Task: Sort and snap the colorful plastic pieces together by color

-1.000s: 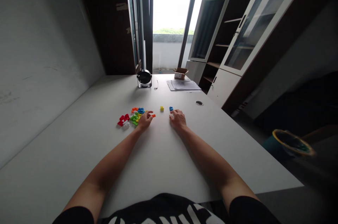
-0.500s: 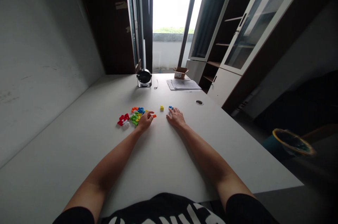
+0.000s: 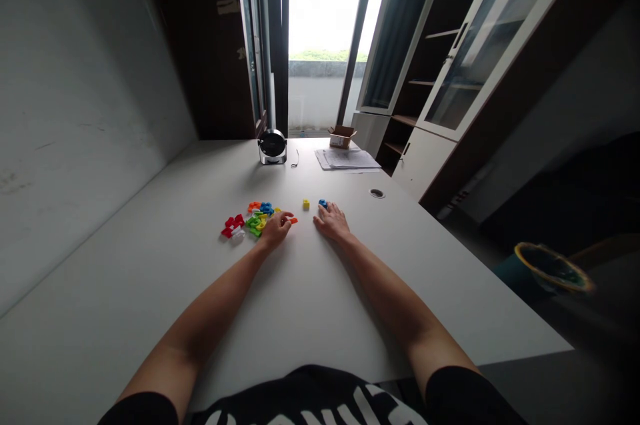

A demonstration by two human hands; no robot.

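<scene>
My left hand (image 3: 277,229) is beside the pile of coloured blocks, fingers curled and closed at the tips on a small orange block (image 3: 294,220). My right hand (image 3: 332,221) rests low on the table with its fingers spread. Its fingertips reach a blue block (image 3: 323,203) and partly cover it. Between and beyond both hands, a yellow block (image 3: 306,204) stands by itself. The pile holds several red blocks (image 3: 233,225), green blocks (image 3: 253,223), blue blocks (image 3: 267,209) and orange ones; my left hand hides part of it.
On the white table (image 3: 300,305), a round black device on a silver stand (image 3: 273,147) is at the back. Papers (image 3: 349,159) and a small open cardboard box (image 3: 342,137) lie back right. A round cable hole (image 3: 377,193) is near the right edge. A bin (image 3: 553,270) stands off the table.
The orange block at my left fingertips has shifted very slightly to the right. Both hands otherwise stay nearly where they were, and the view has tilted a little.
</scene>
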